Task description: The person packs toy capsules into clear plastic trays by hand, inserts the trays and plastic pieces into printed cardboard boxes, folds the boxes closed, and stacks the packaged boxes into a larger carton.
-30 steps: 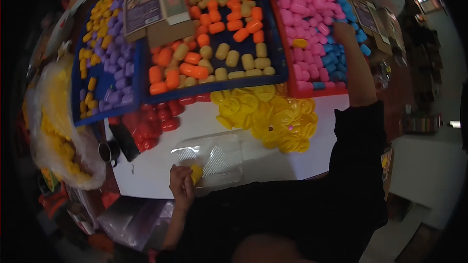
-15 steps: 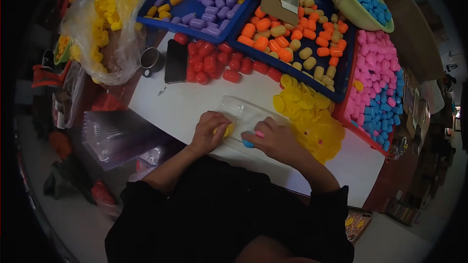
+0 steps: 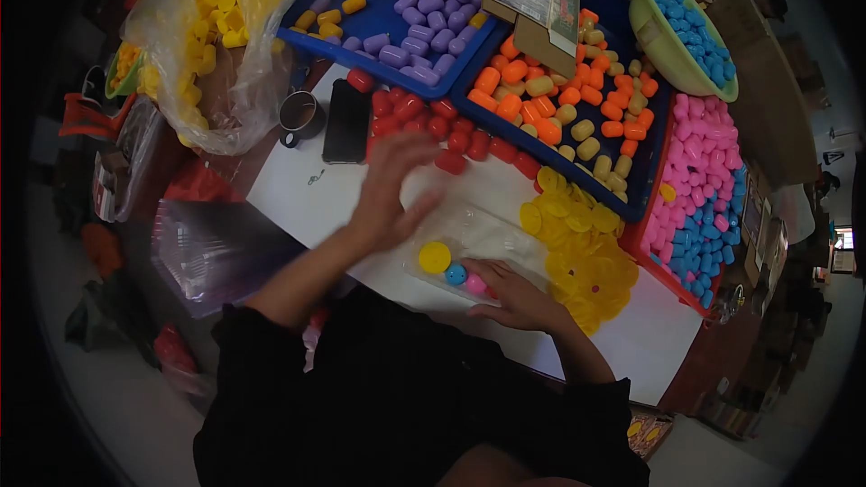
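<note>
A clear plastic tray point(image 3: 478, 227) lies on the white tabletop in front of me. In its near left part sit a yellow disc point(image 3: 434, 257), a blue piece point(image 3: 456, 274) and a pink piece point(image 3: 474, 283), with a bit of red beside the pink. My right hand point(image 3: 514, 296) rests over the tray's near edge by the pink piece, fingers extended. Raised and blurred, my left hand point(image 3: 394, 194) has its fingers apart, between the tray and the pile of red capsules point(image 3: 397, 113). Nothing shows in it.
Blue trays hold purple and yellow capsules point(image 3: 419, 33) and orange and tan capsules point(image 3: 586, 99). A red tray point(image 3: 663, 266) holds pink and blue ones. Yellow discs point(image 3: 586, 261) are heaped right of the clear tray. A phone point(image 3: 346, 123) and a cup point(image 3: 301, 115) stand at the left.
My left hand has let go of the yellow disc and moved up toward the red capsules. The blue and pink pieces now lie in the clear tray, and my right hand's fingers have opened.
</note>
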The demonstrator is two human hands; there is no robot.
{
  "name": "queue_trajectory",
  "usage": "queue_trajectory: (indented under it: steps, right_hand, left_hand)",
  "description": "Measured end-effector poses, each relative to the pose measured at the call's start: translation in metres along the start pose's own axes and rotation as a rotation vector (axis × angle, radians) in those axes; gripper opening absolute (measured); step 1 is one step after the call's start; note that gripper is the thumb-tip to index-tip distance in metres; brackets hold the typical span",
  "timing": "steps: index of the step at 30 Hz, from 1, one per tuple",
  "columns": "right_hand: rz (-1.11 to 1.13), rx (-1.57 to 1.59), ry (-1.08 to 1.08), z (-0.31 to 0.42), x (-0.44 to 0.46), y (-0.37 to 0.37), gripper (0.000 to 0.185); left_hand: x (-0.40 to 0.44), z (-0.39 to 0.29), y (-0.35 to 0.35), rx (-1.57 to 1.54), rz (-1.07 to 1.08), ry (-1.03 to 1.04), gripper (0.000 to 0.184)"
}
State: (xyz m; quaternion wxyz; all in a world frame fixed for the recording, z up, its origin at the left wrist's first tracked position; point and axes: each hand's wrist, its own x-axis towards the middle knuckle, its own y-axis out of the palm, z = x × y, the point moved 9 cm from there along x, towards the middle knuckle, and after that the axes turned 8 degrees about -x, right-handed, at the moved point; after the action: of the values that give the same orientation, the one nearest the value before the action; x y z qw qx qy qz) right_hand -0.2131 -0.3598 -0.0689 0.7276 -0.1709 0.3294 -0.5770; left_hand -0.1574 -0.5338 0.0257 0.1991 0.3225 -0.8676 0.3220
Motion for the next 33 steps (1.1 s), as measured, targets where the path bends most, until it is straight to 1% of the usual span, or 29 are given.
queue_trajectory:
  steps: [2, 3, 4, 5, 7, 8, 9, 10, 12, 13, 14, 15, 16, 18, 19, 21, 22, 24, 25, 27, 28, 29, 30, 31, 33]
  right_hand:
    - [-0.015, -0.019, -0.007, 0.004, -0.009, -0.01, 0.071]
    - [-0.047, -0.005, -0.005, 0.003, -0.019, -0.021, 0.071]
    - [-0.087, 0.011, 0.008, 0.001, -0.03, -0.033, 0.071]
    - [-0.108, 0.021, 0.048, -0.005, -0.043, -0.047, 0.071]
    - [-0.184, 0.314, 0.099, -0.018, -0.071, -0.08, 0.067]
    - [-0.308, 0.317, 0.174, -0.027, -0.086, -0.102, 0.061]
    - [-0.425, 0.315, 0.238, -0.036, -0.098, -0.121, 0.057]
    - [-0.532, 0.19, 0.287, -0.044, -0.108, -0.142, 0.052]
    - [-0.689, 0.262, 0.442, -0.084, -0.118, -0.167, 0.05]
    - [-0.741, 0.222, 0.462, -0.1, -0.11, -0.182, 0.049]
    - [-0.792, 0.179, 0.481, -0.117, -0.098, -0.199, 0.048]
    - [-0.772, 0.077, 0.521, -0.132, -0.079, -0.211, 0.048]
    - [-0.747, -0.027, 0.556, -0.146, -0.057, -0.222, 0.047]
    - [-0.712, -0.387, 0.32, -0.15, -0.001, -0.233, 0.045]
    - [-0.708, -0.392, 0.313, -0.167, 0.014, -0.23, 0.045]
    - [-0.465, -0.648, 0.338, -0.188, 0.047, -0.21, 0.044]
    - [-0.468, -0.652, 0.331, -0.188, 0.046, -0.214, 0.044]
    - [-0.632, -0.524, 0.422, -0.184, 0.029, -0.238, 0.043]
    - [-0.631, -0.523, 0.414, -0.182, 0.033, -0.241, 0.043]
    - [-0.764, -0.463, 0.33, -0.18, 0.039, -0.256, 0.043]
    - [-0.756, -0.488, 0.308, -0.185, 0.051, -0.256, 0.044]
    - [-0.742, -0.505, 0.289, -0.193, 0.065, -0.254, 0.046]
    - [-0.736, -0.5, 0.388, -0.207, 0.073, -0.254, 0.048]
    - [-0.726, -0.498, 0.482, -0.219, 0.08, -0.256, 0.05]
    - [-0.784, -0.543, 0.512, -0.234, 0.081, -0.259, 0.053]
  left_hand:
    - [0.07, 0.034, -0.036, 0.15, -0.101, 0.112, 0.033]
    - [0.104, 0.067, -0.048, 0.261, -0.103, 0.07, 0.027]
    - [0.136, 0.111, -0.058, 0.426, -0.075, 0.101, 0.029]
    - [0.157, 0.171, -0.065, 0.689, -0.044, 0.046, 0.046]
    - [0.184, 0.272, -0.071, 0.931, 0.124, -0.171, 0.066]
    - [0.185, 0.326, -0.076, 0.913, 0.192, -0.123, 0.074]
    - [0.188, 0.364, -0.068, 0.905, 0.253, -0.079, 0.082]
    - [0.195, 0.367, -0.049, 0.883, 0.27, -0.061, 0.082]
    - [0.186, 0.382, -0.037, 0.806, 0.373, -0.308, 0.075]
    - [0.187, 0.376, -0.03, 0.8, 0.385, -0.306, 0.075]
    - [0.194, 0.353, -0.015, 0.74, 0.423, -0.208, 0.069]
    - [0.197, 0.336, -0.001, 0.677, 0.457, -0.114, 0.064]
    - [0.197, 0.338, 0.003, 0.671, 0.461, -0.119, 0.064]
    - [0.199, 0.336, 0.006, 0.614, 0.44, -0.077, 0.057]
    - [0.197, 0.333, 0.007, 0.615, 0.432, -0.082, 0.057]
    - [0.196, 0.325, 0.005, 0.533, 0.375, -0.116, 0.053]
    - [0.197, 0.325, 0.004, 0.538, 0.368, -0.116, 0.053]
    - [0.197, 0.324, 0.0, 0.613, 0.361, -0.16, 0.05]
    - [0.198, 0.32, -0.003, 0.619, 0.357, -0.164, 0.05]
    - [0.204, 0.311, -0.024, 0.465, 0.223, -0.436, 0.042]
    - [0.208, 0.311, -0.028, 0.473, 0.24, -0.433, 0.042]
    - [0.207, 0.331, -0.047, -0.156, -0.08, -0.618, 0.037]
    - [0.188, 0.349, -0.055, -0.785, -0.415, -0.77, 0.033]
    - [0.177, 0.341, -0.058, -0.767, -0.406, -0.791, 0.033]
    - [0.164, 0.296, -0.042, -1.378, -0.466, -0.764, 0.026]
